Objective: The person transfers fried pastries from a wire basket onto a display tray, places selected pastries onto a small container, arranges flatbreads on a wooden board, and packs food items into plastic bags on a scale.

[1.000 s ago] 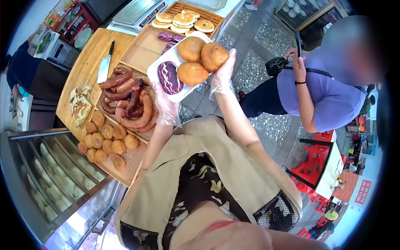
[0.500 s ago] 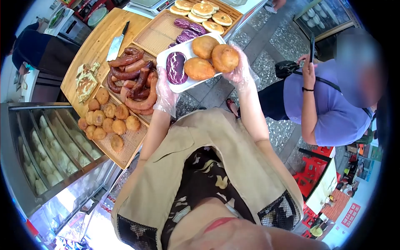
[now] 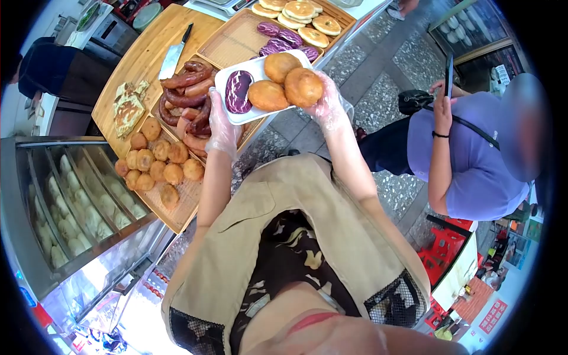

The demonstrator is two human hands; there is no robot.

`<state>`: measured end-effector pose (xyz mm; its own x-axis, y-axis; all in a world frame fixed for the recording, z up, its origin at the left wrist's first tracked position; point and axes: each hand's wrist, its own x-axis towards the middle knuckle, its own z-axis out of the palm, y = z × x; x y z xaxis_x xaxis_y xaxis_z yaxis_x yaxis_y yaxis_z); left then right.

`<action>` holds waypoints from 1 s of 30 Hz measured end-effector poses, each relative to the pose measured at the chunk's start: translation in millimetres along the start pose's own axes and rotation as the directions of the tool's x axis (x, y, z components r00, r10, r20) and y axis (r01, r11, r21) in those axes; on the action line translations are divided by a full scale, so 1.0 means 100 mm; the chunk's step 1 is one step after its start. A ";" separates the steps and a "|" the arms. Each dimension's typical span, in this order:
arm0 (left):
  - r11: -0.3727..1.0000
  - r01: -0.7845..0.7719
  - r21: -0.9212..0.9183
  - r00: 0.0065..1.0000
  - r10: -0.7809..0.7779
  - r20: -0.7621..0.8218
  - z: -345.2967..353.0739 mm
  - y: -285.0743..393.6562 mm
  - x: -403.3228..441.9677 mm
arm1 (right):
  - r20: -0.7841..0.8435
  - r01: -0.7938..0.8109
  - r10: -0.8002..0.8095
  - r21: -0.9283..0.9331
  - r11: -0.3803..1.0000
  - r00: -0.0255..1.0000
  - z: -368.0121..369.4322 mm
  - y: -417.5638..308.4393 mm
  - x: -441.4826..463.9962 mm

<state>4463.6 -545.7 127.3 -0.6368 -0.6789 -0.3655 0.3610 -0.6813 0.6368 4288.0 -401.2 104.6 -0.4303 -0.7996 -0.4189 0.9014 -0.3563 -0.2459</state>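
Between my two gloved hands is a white tray (image 3: 241, 66), held up by its short sides. On it lie a purple marbled bun (image 3: 238, 92) and three round golden-brown fried cakes (image 3: 267, 95). My left hand (image 3: 222, 125), in a clear plastic glove, grips the tray's left edge. Gripping the right edge is my right hand (image 3: 327, 104), also gloved, close against one of the fried cakes. Behind the tray, a basket of sausages (image 3: 188, 80) is partly hidden by it and by my left hand.
On the wooden counter (image 3: 145, 53) are a knife (image 3: 173, 58), flatbread pieces (image 3: 128, 111), a tray of small fried balls (image 3: 161, 158), purple buns (image 3: 277, 46) and flat cakes (image 3: 299, 10). A steamer cabinet (image 3: 77, 201) stands left. A person (image 3: 467, 151) holding a phone stands right.
The tray has shifted slightly left and nearer to me, with both hands still on it. The counter and its food appear a little further right in view.
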 end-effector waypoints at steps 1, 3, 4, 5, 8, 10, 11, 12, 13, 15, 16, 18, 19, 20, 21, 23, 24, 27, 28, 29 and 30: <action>1.000 -0.001 0.000 1.000 0.001 -0.004 0.00 0.00 -0.04 | -0.001 -0.004 0.004 0.000 1.000 1.000 0.03 0.03 0.02; 0.600 -0.471 0.647 0.818 0.571 0.065 -0.03 -0.02 -0.12 | -0.076 0.011 -0.013 -0.022 1.000 0.997 0.09 0.09 0.04; -0.003 -0.566 0.824 0.607 0.675 0.419 -0.07 0.05 -0.15 | -0.080 0.005 -0.006 -0.022 1.000 0.997 0.11 0.13 0.05; -0.218 -0.590 0.778 0.533 0.619 0.577 0.01 0.08 -0.26 | -0.075 0.023 -0.027 -0.052 0.998 0.997 0.18 0.16 0.04; -0.545 -0.567 0.617 0.503 0.363 0.784 0.30 -0.07 -0.57 | -0.095 0.051 -0.064 -0.131 0.990 0.993 0.36 0.27 -0.03; -0.571 -0.570 0.591 0.499 0.330 0.801 0.35 -0.19 -0.58 | -0.131 0.062 -0.102 -0.282 0.958 0.986 0.53 0.33 -0.11; -0.565 -0.563 0.604 0.537 0.306 0.786 0.38 -0.21 -0.56 | -0.128 0.057 -0.097 -0.282 0.958 0.987 0.52 0.34 -0.10; -0.559 -0.556 0.616 0.572 0.280 0.771 0.40 -0.21 -0.52 | -0.105 0.068 -0.103 -0.294 0.953 0.989 0.50 0.33 -0.08; -0.562 -0.552 0.617 0.573 0.282 0.770 0.42 -0.16 -0.48 | -0.082 0.080 -0.110 -0.306 0.949 0.991 0.48 0.34 -0.06; -0.485 -0.575 0.659 0.569 0.342 0.748 0.48 0.04 -0.41 | -0.100 0.113 -0.151 -0.309 0.944 0.983 0.40 0.38 0.04; -0.535 -0.517 0.669 0.572 0.365 0.734 0.50 0.10 -0.33 | -0.095 0.091 -0.118 -0.253 0.963 0.989 0.34 0.38 0.08; -0.617 -0.449 0.646 0.616 0.310 0.724 0.50 0.18 -0.16 | -0.099 0.050 -0.069 -0.184 0.982 0.993 0.34 0.39 0.11; -0.658 -0.426 0.622 0.652 0.253 0.715 0.48 0.21 -0.11 | -0.096 0.048 -0.067 -0.184 0.982 0.993 0.34 0.40 0.12; -0.659 -0.425 0.621 0.651 0.255 0.715 0.46 0.24 -0.11 | -0.123 0.043 -0.064 -0.170 0.984 0.990 0.34 0.41 0.12; -0.634 -0.443 0.634 0.646 0.264 0.716 0.45 0.26 -0.12 | -0.149 0.041 -0.064 -0.154 0.987 0.987 0.34 0.40 0.13; -0.608 -0.466 0.643 0.641 0.268 0.719 0.38 0.28 -0.15 | -0.152 0.044 -0.067 -0.150 0.988 0.986 0.35 0.39 0.12; -0.576 -0.476 0.665 0.623 0.313 0.717 0.32 0.29 -0.20 | -0.139 0.066 -0.087 -0.149 0.987 0.987 0.35 0.38 0.12; -0.510 -0.503 0.698 0.598 0.378 0.707 0.21 0.23 -0.36 | -0.138 0.105 -0.125 -0.143 0.984 0.982 0.38 0.33 0.07; -0.550 -0.487 0.678 0.606 0.347 0.716 0.13 0.18 -0.35 | -0.151 0.114 -0.136 -0.143 0.983 0.979 0.39 0.30 0.04; -0.589 -0.472 0.655 0.610 0.317 0.726 0.06 0.13 -0.34 | -0.145 0.129 -0.150 -0.145 0.981 0.978 0.36 0.29 0.05; -0.576 -0.483 0.660 0.611 0.318 0.725 0.04 0.10 -0.33 | -0.155 0.118 -0.137 -0.124 0.985 0.978 0.31 0.29 0.07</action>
<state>4485.5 -528.9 148.1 -0.7685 -0.4332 0.4708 -0.3502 0.9007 0.2571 4312.9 -431.6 121.5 -0.5518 -0.6585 -0.5118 0.8314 -0.3853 -0.4005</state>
